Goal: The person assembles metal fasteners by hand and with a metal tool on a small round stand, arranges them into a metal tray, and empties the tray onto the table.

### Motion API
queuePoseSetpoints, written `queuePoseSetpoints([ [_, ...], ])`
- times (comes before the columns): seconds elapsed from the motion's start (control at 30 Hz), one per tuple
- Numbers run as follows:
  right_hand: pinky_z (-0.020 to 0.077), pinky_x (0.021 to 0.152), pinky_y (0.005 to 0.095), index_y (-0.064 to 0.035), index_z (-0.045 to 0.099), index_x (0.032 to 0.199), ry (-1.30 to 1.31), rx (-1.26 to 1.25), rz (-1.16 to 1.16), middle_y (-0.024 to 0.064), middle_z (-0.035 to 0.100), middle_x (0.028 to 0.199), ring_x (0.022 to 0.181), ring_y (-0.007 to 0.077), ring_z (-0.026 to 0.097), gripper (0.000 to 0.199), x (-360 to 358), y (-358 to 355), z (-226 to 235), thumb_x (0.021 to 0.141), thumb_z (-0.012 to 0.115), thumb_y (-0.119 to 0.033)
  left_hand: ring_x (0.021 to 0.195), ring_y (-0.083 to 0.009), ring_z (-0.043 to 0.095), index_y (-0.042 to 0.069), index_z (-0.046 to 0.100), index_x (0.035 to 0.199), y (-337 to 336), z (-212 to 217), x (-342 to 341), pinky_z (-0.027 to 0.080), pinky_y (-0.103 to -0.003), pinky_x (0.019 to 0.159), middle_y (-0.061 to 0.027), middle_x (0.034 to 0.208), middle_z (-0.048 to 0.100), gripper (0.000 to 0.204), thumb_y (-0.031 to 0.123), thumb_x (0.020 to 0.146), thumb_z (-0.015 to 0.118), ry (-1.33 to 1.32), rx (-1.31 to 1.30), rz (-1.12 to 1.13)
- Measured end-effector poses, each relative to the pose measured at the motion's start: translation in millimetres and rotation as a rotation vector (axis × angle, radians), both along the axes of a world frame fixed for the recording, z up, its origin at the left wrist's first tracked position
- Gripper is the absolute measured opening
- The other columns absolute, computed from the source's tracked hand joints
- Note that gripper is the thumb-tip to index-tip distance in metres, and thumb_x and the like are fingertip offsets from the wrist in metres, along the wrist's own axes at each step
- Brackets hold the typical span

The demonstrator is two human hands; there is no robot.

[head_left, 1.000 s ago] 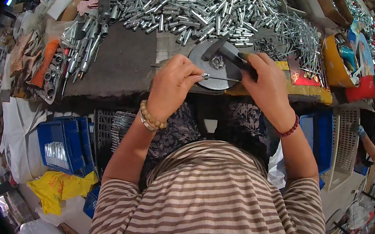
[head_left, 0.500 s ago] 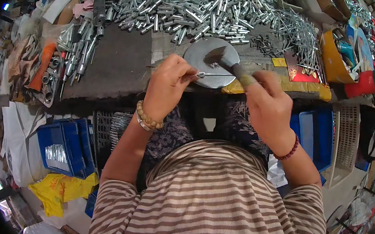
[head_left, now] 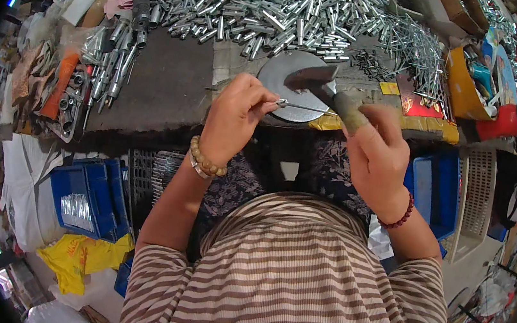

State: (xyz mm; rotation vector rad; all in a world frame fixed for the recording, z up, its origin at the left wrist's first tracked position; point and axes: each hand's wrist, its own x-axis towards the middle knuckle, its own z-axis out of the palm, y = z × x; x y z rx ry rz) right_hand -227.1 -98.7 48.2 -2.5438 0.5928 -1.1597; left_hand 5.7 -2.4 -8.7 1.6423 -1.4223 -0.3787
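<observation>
Nearest the camera is the person's striped shirt (head_left: 295,282), brown and cream, filling the lower middle of the view, with both forearms rising out of it toward the counter (head_left: 158,84).

The left hand (head_left: 233,114) wears a beaded bracelet (head_left: 205,161) at the wrist. Its fingers are pressed together in a pinch on the near end of a thin metal pin (head_left: 304,108), which lies roughly level and reaches rightward across the lower part of a round steel disc (head_left: 287,84). The disc lies flat at the front edge of the counter.

The right hand (head_left: 378,160), with a dark red bead bracelet (head_left: 397,218) at the wrist, is curled around the handle of a hammer (head_left: 328,89). The hammer's dark head is above the disc, just over the pin; whether it touches the pin cannot be told.

Below the counter's edge, to the left, stands a blue plastic bin (head_left: 83,198), with a yellow cloth (head_left: 82,256) beside it nearer the camera. To the right stand another blue bin (head_left: 429,189) and a white slatted crate (head_left: 478,188).

Farther back on the counter, a big heap of silver metal tubes (head_left: 271,5) spreads across the far side, well apart from the hands. At the left is a row of larger metal parts (head_left: 117,54). At the far right sit a yellow box (head_left: 465,83) and a red container (head_left: 499,123).
</observation>
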Motion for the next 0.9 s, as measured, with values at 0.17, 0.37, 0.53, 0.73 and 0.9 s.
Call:
queuePoseSetpoints([
  [0.17, 0.0553, 0.061, 0.0365, -0.0137, 0.076, 0.111, 0.291, 0.015, -0.023, 0.0053, 0.065, 0.1, 0.076, 0.0249, 0.07, 0.032, -1.5, -2.1, -18.8, 0.084, 0.068, 0.0, 0.086, -0.0213, 0.063, 0.0, 0.074, 0.098, -0.9, 0.2, 0.8, 0.051, -0.031, 0.075, -0.0086, 0.095, 0.062, 0.011, -0.003, 0.088, 0.075, -0.024, -0.026, -0.022],
  [0.37, 0.0559, 0.062, 0.0357, -0.0118, 0.075, 0.111, 0.08, 0.029, -0.015, 0.0061, 0.065, 0.101, 0.078, 0.0253, 0.07, 0.032, -0.1, 3.7, -7.0, 0.084, 0.067, 0.002, 0.087, -0.0224, 0.063, -0.001, 0.073, 0.1, 1.1, -1.8, 1.1, 0.051, -0.031, 0.076, -0.0088, 0.095, 0.062, 0.015, -0.006, 0.086, 0.074, 0.011, -0.018, -0.022],
  [0.53, 0.0549, 0.061, 0.0365, -0.0104, 0.073, 0.115, 0.264, 0.022, 0.051, 0.006, 0.063, 0.097, 0.073, 0.0249, 0.068, 0.035, 1.0, 3.2, -22.5, 0.083, 0.066, 0.003, 0.086, -0.022, 0.063, 0.0, 0.073, 0.101, -1.0, -3.1, 3.4, 0.051, -0.031, 0.075, -0.009, 0.095, 0.061, 0.018, -0.009, 0.085, 0.072, -0.065, -0.044, -0.033],
  [0.73, 0.0537, 0.064, 0.0386, -0.0109, 0.071, 0.116, 0.203, 0.171, 0.036, 0.0096, 0.062, 0.098, 0.074, 0.0317, 0.066, 0.032, -0.5, -5.6, -14.0, 0.085, 0.069, -0.001, 0.086, -0.0207, 0.063, 0.001, 0.074, 0.105, 2.3, -2.4, 2.5, 0.051, -0.031, 0.077, -0.0086, 0.096, 0.061, 0.018, -0.005, 0.088, 0.071, -0.018, -0.014, -0.036],
  [0.9, 0.0527, 0.081, 0.0444, -0.0039, 0.068, 0.122, 0.104, 0.441, 0.058, 0.0181, 0.064, 0.103, 0.098, 0.038, 0.066, 0.036, 7.0, -49.0, -12.1, 0.087, 0.074, -0.007, 0.085, -0.0197, 0.062, 0.004, 0.075, 0.114, -0.2, 13.1, -2.4, 0.051, -0.031, 0.077, -0.0075, 0.096, 0.061, 0.025, -0.001, 0.09, 0.072, -0.057, -0.007, -0.04],
])
